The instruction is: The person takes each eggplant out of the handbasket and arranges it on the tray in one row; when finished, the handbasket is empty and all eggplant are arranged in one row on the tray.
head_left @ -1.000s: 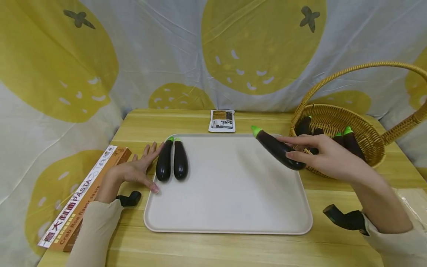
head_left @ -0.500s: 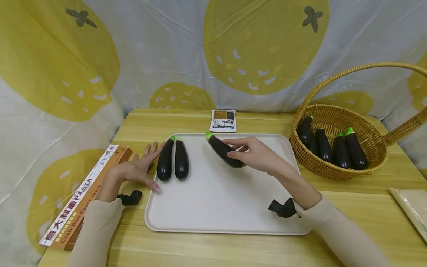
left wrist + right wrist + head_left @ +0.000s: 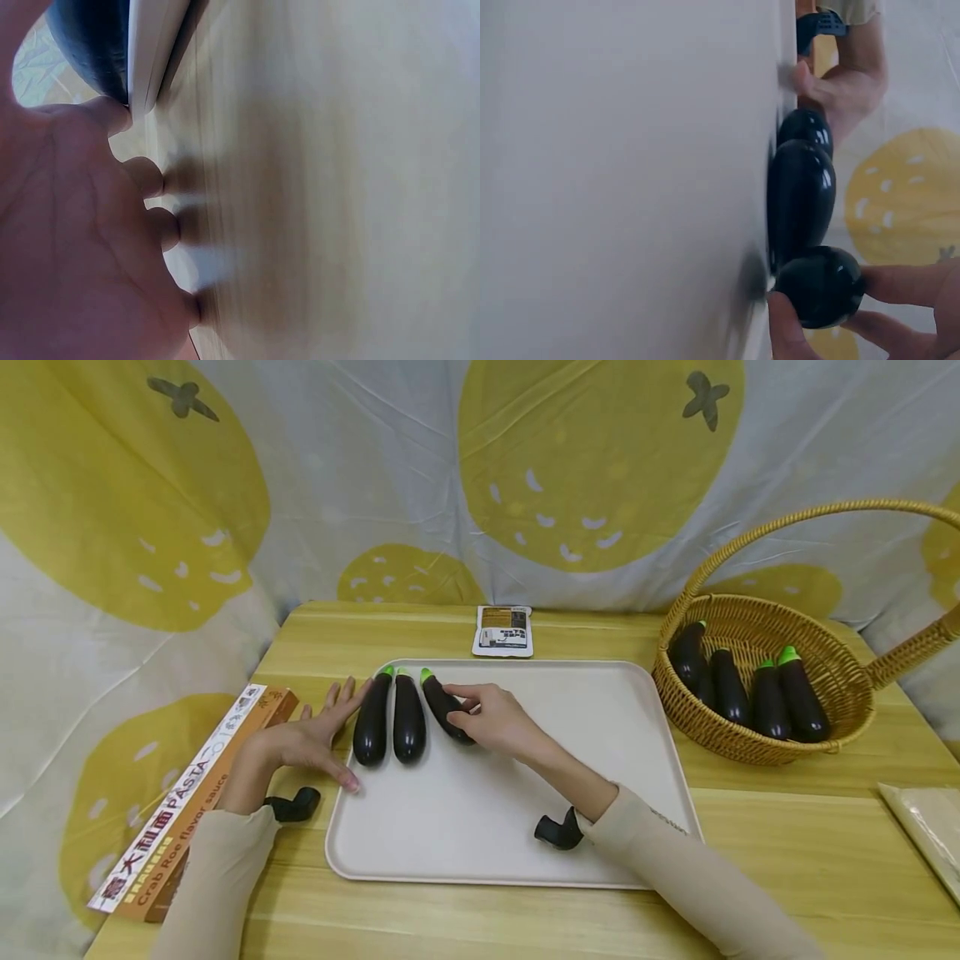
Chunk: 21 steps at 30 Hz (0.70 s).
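My right hand (image 3: 497, 720) pinches an eggplant (image 3: 441, 703) with a green stem end over the left half of the white tray (image 3: 480, 827). In the right wrist view the held eggplant's round dark end (image 3: 823, 289) shows between thumb and fingers. Whether it touches the tray is hard to tell. Left of it, two eggplants, one in the middle (image 3: 408, 727) and one outermost (image 3: 371, 727), lie side by side, stems to the back. My left hand (image 3: 311, 743) spreads its fingers at the tray's left edge, beside the outermost eggplant. In the left wrist view its fingertips (image 3: 171, 229) rest on the table.
At the right stands a wicker basket (image 3: 847, 693) with a tall handle and several eggplants inside. A small packet (image 3: 503, 632) lies behind the tray. A pasta box (image 3: 195, 802) lies along the left, and a beige package (image 3: 926, 827) at the right edge.
My right hand has carried the eggplant leftward from beside the basket, across the tray, to the right of the two lying eggplants. The left hand has stayed in place.
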Each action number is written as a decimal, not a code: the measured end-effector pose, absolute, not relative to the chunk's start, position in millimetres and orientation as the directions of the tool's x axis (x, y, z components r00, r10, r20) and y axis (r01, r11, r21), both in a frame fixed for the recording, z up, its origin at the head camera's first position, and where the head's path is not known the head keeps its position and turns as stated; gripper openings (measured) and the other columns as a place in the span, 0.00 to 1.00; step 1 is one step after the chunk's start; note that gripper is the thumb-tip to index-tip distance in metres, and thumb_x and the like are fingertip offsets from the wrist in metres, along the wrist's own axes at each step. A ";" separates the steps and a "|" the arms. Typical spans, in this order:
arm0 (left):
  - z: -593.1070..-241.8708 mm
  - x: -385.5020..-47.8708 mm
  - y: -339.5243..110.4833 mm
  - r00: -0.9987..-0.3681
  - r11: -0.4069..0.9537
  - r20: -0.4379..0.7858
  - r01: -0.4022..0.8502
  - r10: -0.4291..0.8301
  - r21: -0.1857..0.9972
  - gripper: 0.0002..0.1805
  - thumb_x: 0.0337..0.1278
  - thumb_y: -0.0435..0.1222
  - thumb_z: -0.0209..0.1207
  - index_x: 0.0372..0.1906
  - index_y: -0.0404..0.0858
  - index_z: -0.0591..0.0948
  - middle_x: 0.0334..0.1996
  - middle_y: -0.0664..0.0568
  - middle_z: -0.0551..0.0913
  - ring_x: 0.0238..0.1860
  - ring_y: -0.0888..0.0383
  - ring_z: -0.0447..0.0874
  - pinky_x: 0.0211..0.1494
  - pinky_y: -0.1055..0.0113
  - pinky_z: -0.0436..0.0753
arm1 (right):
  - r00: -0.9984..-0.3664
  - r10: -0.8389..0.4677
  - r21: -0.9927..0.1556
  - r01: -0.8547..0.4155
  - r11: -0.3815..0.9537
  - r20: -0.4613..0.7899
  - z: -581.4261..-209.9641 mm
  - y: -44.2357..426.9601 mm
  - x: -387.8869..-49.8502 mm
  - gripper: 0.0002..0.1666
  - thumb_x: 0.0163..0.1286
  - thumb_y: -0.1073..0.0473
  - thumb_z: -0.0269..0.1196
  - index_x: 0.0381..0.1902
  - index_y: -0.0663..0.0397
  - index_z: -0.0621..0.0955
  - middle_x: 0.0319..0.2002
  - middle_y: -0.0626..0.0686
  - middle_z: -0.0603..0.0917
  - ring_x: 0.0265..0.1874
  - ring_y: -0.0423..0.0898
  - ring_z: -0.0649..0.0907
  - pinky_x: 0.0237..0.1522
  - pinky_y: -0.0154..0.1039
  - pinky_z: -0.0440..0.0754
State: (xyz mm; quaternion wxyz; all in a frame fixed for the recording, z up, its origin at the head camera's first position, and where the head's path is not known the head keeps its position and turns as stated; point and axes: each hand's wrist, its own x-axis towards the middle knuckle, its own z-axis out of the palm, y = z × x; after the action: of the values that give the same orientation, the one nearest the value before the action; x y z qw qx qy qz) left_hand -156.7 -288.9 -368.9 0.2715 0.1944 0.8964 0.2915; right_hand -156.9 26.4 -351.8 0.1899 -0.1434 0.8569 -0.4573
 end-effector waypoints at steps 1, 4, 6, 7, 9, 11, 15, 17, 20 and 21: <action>-369.0 -156.7 -288.8 -0.777 0.754 -0.375 0.187 0.506 0.629 0.84 0.32 0.52 0.84 0.84 0.46 0.30 0.79 0.29 0.17 0.78 0.28 0.09 0.68 0.18 0.21 | -0.882 -0.425 -0.837 -0.069 0.543 -0.203 -353.7 23.5 -156.9 0.31 0.75 0.58 0.63 0.75 0.44 0.74 0.51 0.58 0.86 0.34 0.42 0.83 0.30 0.31 0.76; -368.3 -156.7 -287.9 -0.776 0.754 -0.379 0.183 0.505 0.631 0.85 0.32 0.52 0.84 0.84 0.47 0.30 0.79 0.29 0.17 0.78 0.27 0.10 0.68 0.18 0.21 | -0.858 -0.460 -0.834 -0.070 0.547 -0.229 -357.0 16.5 -156.4 0.34 0.75 0.59 0.62 0.78 0.45 0.70 0.42 0.56 0.86 0.28 0.41 0.78 0.27 0.31 0.73; -368.2 -157.1 -287.7 -0.777 0.757 -0.382 0.179 0.501 0.629 0.85 0.32 0.52 0.84 0.84 0.47 0.30 0.79 0.30 0.17 0.78 0.28 0.10 0.68 0.18 0.21 | -0.841 -0.486 -0.833 -0.079 0.548 -0.240 -358.0 13.3 -156.3 0.36 0.75 0.58 0.62 0.79 0.46 0.68 0.36 0.54 0.84 0.24 0.41 0.75 0.26 0.31 0.71; -368.2 -157.2 -287.8 -0.778 0.757 -0.382 0.177 0.499 0.629 0.85 0.32 0.52 0.84 0.84 0.47 0.30 0.79 0.30 0.17 0.78 0.28 0.10 0.68 0.18 0.22 | -0.833 -0.498 -0.832 -0.085 0.548 -0.243 -358.0 12.0 -156.3 0.37 0.76 0.58 0.62 0.79 0.46 0.67 0.33 0.52 0.82 0.23 0.41 0.74 0.25 0.31 0.70; -367.9 -157.4 -287.8 -0.778 0.758 -0.382 0.176 0.498 0.629 0.85 0.32 0.53 0.84 0.84 0.47 0.30 0.79 0.30 0.17 0.78 0.28 0.10 0.68 0.18 0.22 | -0.820 -0.518 -0.831 -0.099 0.547 -0.243 -357.7 10.0 -156.4 0.37 0.76 0.57 0.62 0.80 0.47 0.65 0.30 0.50 0.78 0.21 0.40 0.72 0.25 0.31 0.69; -368.1 -157.6 -288.0 -0.778 0.758 -0.383 0.177 0.499 0.628 0.85 0.32 0.53 0.84 0.84 0.47 0.30 0.79 0.30 0.17 0.78 0.28 0.10 0.68 0.18 0.22 | -0.812 -0.531 -0.828 -0.112 0.549 -0.243 -357.4 9.1 -157.0 0.37 0.76 0.57 0.61 0.80 0.49 0.65 0.29 0.49 0.76 0.21 0.40 0.71 0.26 0.31 0.68; -368.4 -157.5 -288.2 -0.777 0.759 -0.383 0.178 0.499 0.627 0.85 0.31 0.53 0.84 0.84 0.47 0.30 0.79 0.29 0.18 0.78 0.27 0.10 0.68 0.17 0.22 | -0.804 -0.542 -0.825 -0.122 0.552 -0.244 -357.1 9.7 -159.2 0.37 0.77 0.58 0.60 0.81 0.50 0.64 0.30 0.49 0.75 0.23 0.40 0.71 0.27 0.32 0.68; -368.6 -157.5 -288.3 -0.778 0.760 -0.384 0.177 0.497 0.626 0.85 0.31 0.53 0.84 0.84 0.47 0.30 0.79 0.29 0.18 0.78 0.27 0.10 0.68 0.17 0.22 | -0.802 -0.547 -0.827 -0.126 0.548 -0.241 -357.8 10.1 -161.0 0.37 0.77 0.59 0.60 0.81 0.50 0.63 0.31 0.49 0.75 0.23 0.40 0.71 0.28 0.32 0.68; -368.8 -157.6 -287.9 -0.778 0.762 -0.385 0.177 0.496 0.623 0.85 0.32 0.53 0.84 0.84 0.47 0.30 0.80 0.30 0.18 0.78 0.27 0.10 0.68 0.18 0.22 | -0.800 -0.551 -0.832 -0.127 0.539 -0.235 -359.1 11.2 -163.4 0.38 0.77 0.59 0.60 0.81 0.49 0.63 0.33 0.50 0.77 0.24 0.40 0.71 0.29 0.32 0.69; -368.8 -157.6 -287.6 -0.778 0.762 -0.386 0.177 0.496 0.623 0.84 0.32 0.53 0.84 0.84 0.47 0.31 0.80 0.30 0.18 0.78 0.27 0.10 0.68 0.18 0.22 | -0.800 -0.552 -0.835 -0.125 0.537 -0.235 -359.3 11.6 -163.9 0.38 0.76 0.58 0.60 0.81 0.49 0.64 0.34 0.50 0.78 0.24 0.40 0.72 0.29 0.32 0.70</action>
State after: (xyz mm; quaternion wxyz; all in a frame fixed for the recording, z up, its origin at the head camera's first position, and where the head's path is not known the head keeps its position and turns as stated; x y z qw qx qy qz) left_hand -157.6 -287.6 -368.8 0.2755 0.1875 0.8973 0.2894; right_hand -163.9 11.6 -359.3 0.2439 -0.2011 0.8419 -0.4373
